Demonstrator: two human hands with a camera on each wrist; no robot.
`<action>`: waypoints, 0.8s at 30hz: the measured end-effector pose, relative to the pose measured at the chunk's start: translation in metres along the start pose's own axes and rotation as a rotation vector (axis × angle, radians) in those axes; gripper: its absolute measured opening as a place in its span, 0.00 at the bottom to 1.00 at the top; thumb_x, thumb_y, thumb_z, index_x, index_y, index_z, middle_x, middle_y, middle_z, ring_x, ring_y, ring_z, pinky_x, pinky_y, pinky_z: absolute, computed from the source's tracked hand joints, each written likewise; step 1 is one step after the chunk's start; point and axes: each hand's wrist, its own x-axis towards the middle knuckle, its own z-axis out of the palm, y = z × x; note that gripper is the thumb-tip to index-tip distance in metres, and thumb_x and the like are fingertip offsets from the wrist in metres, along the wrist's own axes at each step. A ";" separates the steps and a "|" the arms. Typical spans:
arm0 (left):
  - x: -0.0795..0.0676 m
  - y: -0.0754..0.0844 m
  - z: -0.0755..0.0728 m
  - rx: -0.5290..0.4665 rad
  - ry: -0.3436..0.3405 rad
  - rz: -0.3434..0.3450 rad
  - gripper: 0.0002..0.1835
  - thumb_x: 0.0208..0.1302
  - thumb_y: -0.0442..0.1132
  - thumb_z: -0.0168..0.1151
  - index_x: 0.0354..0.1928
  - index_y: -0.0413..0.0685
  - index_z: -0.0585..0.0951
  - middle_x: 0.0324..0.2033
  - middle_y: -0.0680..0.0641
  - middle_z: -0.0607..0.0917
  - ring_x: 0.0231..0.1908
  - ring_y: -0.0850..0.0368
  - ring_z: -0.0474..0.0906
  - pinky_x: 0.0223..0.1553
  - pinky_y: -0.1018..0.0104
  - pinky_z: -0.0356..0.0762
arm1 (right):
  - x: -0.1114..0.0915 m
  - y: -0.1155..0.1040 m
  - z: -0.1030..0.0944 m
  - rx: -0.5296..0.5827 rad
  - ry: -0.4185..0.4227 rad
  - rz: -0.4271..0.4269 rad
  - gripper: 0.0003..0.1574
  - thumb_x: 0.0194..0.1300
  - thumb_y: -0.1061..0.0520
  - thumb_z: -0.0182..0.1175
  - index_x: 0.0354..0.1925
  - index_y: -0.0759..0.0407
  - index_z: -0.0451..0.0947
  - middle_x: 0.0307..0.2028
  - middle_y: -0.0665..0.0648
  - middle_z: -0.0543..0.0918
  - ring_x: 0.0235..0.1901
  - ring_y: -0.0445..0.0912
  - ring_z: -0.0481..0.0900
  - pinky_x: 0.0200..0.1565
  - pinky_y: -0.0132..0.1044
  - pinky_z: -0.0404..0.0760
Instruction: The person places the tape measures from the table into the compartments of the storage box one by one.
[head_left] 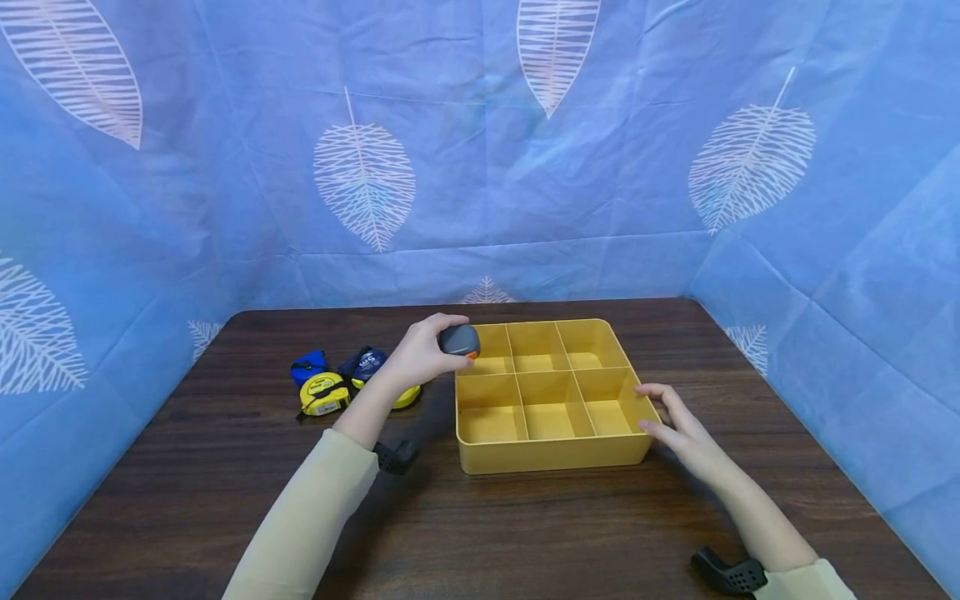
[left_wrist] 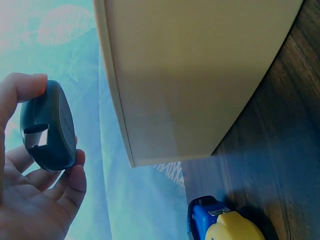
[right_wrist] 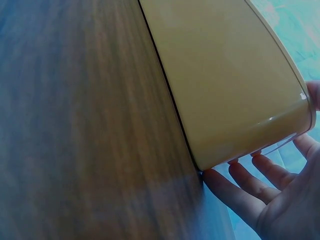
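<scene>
My left hand (head_left: 422, 354) grips a dark grey tape measure (head_left: 459, 340) between thumb and fingers, by the back left compartment of a yellow six-compartment box (head_left: 555, 454). Orange shows low on the tape measure in the head view, and its metal-lined mouth faces the camera in the left wrist view. At the box's right side is my right hand (head_left: 686, 437), its thumb and index fingertip at the rim. In the right wrist view the other fingers (right_wrist: 250, 185) reach out fairly straight against the outer wall. The compartments in view hold nothing.
Left of the box lie several more tape measures: a blue one (head_left: 309, 365), a yellow one (head_left: 325, 394) and a navy one (head_left: 367, 364), with another yellow one (head_left: 407, 397) partly behind my left wrist. Blue leaf-patterned cloth (head_left: 480, 192) surrounds the dark wooden table (head_left: 540, 533).
</scene>
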 end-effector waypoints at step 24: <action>0.020 -0.006 0.013 0.066 -0.050 -0.003 0.38 0.53 0.42 0.73 0.66 0.46 0.70 0.61 0.43 0.72 0.42 0.52 0.75 0.40 0.62 0.78 | 0.000 0.002 0.000 0.000 -0.003 -0.003 0.27 0.70 0.68 0.48 0.64 0.72 0.54 0.61 0.67 0.58 0.57 0.33 0.60 0.41 0.27 0.74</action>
